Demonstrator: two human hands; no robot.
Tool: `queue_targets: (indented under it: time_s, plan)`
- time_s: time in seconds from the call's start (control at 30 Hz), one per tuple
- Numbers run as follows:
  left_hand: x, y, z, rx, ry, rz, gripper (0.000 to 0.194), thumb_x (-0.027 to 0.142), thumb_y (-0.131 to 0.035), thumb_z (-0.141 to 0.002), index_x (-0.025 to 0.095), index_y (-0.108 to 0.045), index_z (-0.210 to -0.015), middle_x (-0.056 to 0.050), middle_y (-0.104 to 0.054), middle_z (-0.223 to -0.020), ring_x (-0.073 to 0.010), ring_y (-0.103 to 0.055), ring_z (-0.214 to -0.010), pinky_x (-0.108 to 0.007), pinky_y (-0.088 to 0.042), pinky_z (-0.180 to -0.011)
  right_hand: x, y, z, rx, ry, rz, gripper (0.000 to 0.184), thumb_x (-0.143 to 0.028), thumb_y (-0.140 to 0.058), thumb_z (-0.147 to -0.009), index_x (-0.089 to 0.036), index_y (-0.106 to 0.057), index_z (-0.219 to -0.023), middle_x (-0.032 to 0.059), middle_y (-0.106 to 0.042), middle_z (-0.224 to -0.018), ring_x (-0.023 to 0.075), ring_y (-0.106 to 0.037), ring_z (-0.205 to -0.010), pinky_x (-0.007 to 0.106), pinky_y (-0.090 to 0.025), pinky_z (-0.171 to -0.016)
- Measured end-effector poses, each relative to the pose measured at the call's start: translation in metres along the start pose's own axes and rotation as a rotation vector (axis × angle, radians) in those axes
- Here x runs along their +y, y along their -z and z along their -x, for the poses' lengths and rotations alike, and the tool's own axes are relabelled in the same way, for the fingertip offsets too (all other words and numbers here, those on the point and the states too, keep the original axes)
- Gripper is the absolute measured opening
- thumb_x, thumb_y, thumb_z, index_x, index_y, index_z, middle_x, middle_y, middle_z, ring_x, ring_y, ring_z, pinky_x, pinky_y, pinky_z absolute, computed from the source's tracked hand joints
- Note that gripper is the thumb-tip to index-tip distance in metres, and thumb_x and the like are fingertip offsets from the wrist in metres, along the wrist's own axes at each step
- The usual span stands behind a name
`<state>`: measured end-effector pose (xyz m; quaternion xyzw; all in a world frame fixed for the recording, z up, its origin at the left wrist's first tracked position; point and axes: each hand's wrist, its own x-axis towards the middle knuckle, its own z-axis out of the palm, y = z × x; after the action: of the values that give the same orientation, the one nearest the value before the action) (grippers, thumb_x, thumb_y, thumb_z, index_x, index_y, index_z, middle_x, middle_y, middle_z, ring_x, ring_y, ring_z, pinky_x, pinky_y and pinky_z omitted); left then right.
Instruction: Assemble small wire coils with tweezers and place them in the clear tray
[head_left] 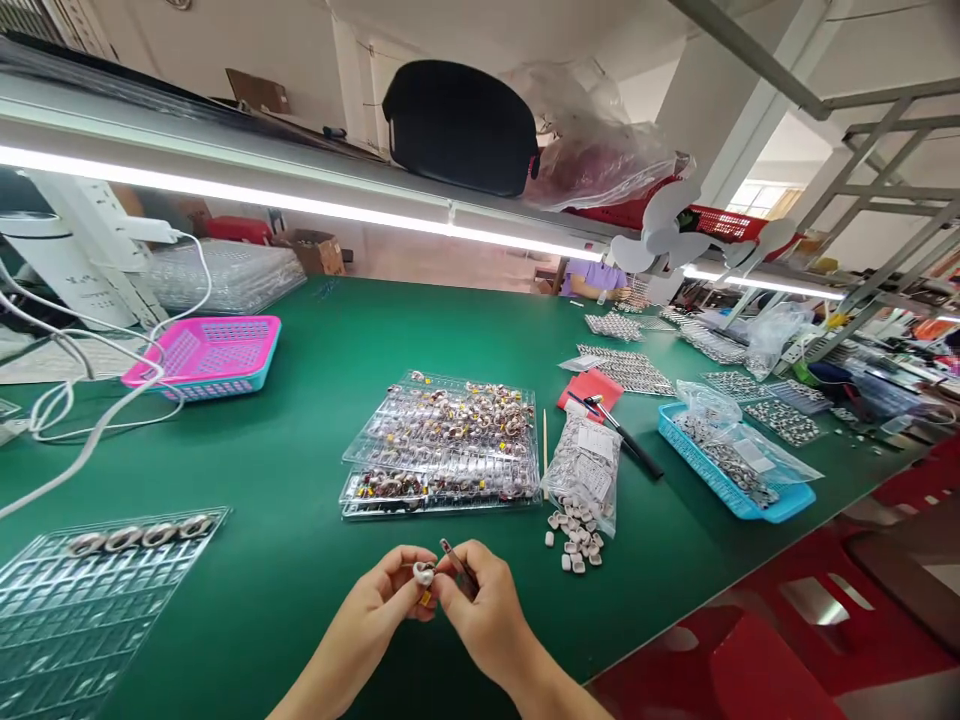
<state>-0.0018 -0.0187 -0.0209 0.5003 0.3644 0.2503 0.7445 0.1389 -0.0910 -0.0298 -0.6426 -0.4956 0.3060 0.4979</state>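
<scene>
Low in the middle of the head view, my left hand [364, 615] pinches a small white part [423, 573] with a yellow tag [426, 598] below it. My right hand [491, 610] meets it from the other side, its fingers closed around dark metal tweezers [457, 562] that point up and away. Where its fingertips touch the white part is partly hidden. Just beyond my hands lie stacked clear plastic trays [450, 508] full of small wired components [465, 415]. To their right, small white caps [579, 540] spill from a clear plastic bag [589, 450].
At left, a clear slotted tray [97, 625] bears a row of coiled brown-and-white pieces [142, 537]. Behind it sit a pink basket [225, 345] and white cables [97, 430]. At right are a black-handled hammer [634, 450], a blue basket [705, 465] and red stools [772, 660]. A person [592, 278] sits farther back.
</scene>
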Motion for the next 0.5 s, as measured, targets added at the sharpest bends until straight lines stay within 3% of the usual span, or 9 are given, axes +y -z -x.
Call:
queue_targets:
  time_s: [0.17,0.33,0.43,0.5]
  plan:
    - [0.001,0.001,-0.001,0.029,-0.029,-0.023,0.039,0.049,-0.071,-0.074,0.015,-0.064,-0.092,-0.002,-0.063,-0.072,-0.0152,-0.057,-0.066,-0.028,-0.051,-0.066,0.002,-0.001,-0.001,0.023,0.062,0.07,0.011,-0.026,-0.057,-0.087,-0.018,-0.062,-0.081,-0.0015,-0.055,-0.073,0.0097,-0.046,-0.062,0.021,-0.035,-0.054]
    - [0.005,0.0,0.0,0.042,-0.03,-0.041,0.04,0.05,-0.072,-0.072,0.015,-0.064,-0.091,-0.001,-0.062,-0.068,-0.0153,-0.057,-0.064,-0.028,-0.05,-0.065,-0.003,0.003,0.003,0.058,0.209,0.15,0.02,-0.027,-0.048,-0.095,-0.019,-0.064,-0.086,0.0015,-0.06,-0.076,0.0126,-0.055,-0.068,0.023,-0.042,-0.062]
    - [0.006,-0.001,0.0,0.044,-0.023,-0.042,0.042,0.051,-0.073,-0.07,0.015,-0.063,-0.091,-0.001,-0.062,-0.066,-0.0155,-0.056,-0.063,-0.028,-0.05,-0.063,-0.016,0.027,-0.001,0.029,0.344,0.2,0.021,-0.024,-0.043,-0.097,-0.021,-0.062,-0.106,0.0053,-0.065,-0.091,0.0151,-0.062,-0.079,0.025,-0.048,-0.071]
    - [0.005,-0.001,-0.001,0.047,-0.02,-0.047,0.044,0.053,-0.073,-0.07,0.015,-0.064,-0.09,-0.001,-0.062,-0.066,-0.016,-0.057,-0.063,-0.028,-0.05,-0.063,-0.026,0.057,-0.018,0.058,0.451,0.305,0.023,-0.022,-0.041,-0.097,-0.022,-0.059,-0.112,0.0074,-0.067,-0.097,0.0174,-0.064,-0.088,0.028,-0.051,-0.077]
